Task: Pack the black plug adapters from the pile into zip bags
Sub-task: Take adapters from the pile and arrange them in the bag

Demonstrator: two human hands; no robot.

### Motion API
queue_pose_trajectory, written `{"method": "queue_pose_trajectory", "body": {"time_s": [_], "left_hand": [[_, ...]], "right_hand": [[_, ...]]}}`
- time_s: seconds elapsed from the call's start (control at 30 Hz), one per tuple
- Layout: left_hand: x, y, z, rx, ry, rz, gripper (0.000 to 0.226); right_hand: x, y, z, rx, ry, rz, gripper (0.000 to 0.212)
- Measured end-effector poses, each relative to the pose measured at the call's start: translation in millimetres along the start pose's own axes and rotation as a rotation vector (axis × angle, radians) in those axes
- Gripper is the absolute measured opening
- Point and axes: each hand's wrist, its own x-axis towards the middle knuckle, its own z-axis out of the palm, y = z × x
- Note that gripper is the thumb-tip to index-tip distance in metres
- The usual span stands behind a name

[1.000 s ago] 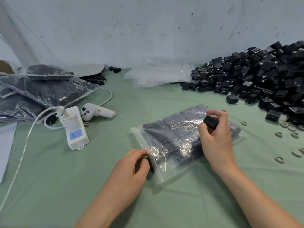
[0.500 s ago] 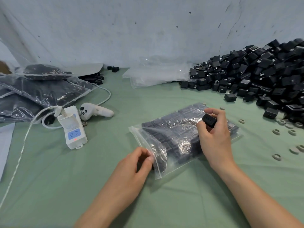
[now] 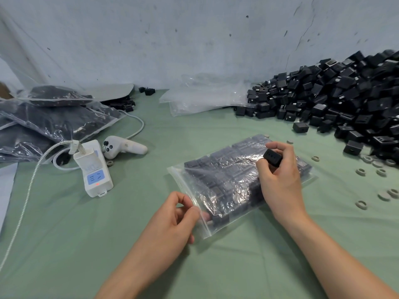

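Note:
A clear zip bag (image 3: 228, 182) packed with rows of black plug adapters lies flat on the green table in front of me. My left hand (image 3: 172, 221) pinches the bag's open mouth at its near left corner, fingertips partly inside the plastic. My right hand (image 3: 278, 180) rests on top of the bag and holds a single black plug adapter (image 3: 272, 157) between thumb and fingers. A big pile of black adapters (image 3: 336, 104) fills the right rear of the table.
Filled bags (image 3: 47, 121) are stacked at the left. A white power strip (image 3: 94, 171) with cable and a white handheld controller (image 3: 123, 146) lie left of centre. Empty clear bags (image 3: 200, 98) sit by the wall. Several small grey rings (image 3: 384, 195) are scattered at right.
My left hand has shifted slightly along the bag's mouth and lifted the plastic edge. The right hand with its adapter has stayed on the bag. The view has tilted slightly.

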Motion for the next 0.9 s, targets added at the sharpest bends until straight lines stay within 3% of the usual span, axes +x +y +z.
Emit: {"method": "queue_pose_trajectory", "body": {"time_s": [0.13, 0.23, 0.4, 0.67, 0.9], "left_hand": [[-1, 8, -1, -0.061, -0.066, 0.019, 0.012], [-3, 9, -3, -0.071, -0.106, 0.03, 0.025], [-1, 10, 1, -0.106, -0.193, -0.004, 0.027], [7, 5, -2, -0.13, -0.206, -0.068, 0.022], [6, 5, -2, -0.164, -0.21, -0.074, 0.023]], "right_hand": [[0, 0, 0, -0.01, 0.011, -0.008, 0.029], [0, 1, 1, -0.008, 0.016, -0.01, 0.029], [0, 2, 1, -0.001, 0.02, -0.023, 0.029], [0, 6, 2, -0.012, 0.025, -0.061, 0.029], [-3, 10, 5, -0.149, -0.001, -0.257, 0.032]]}}
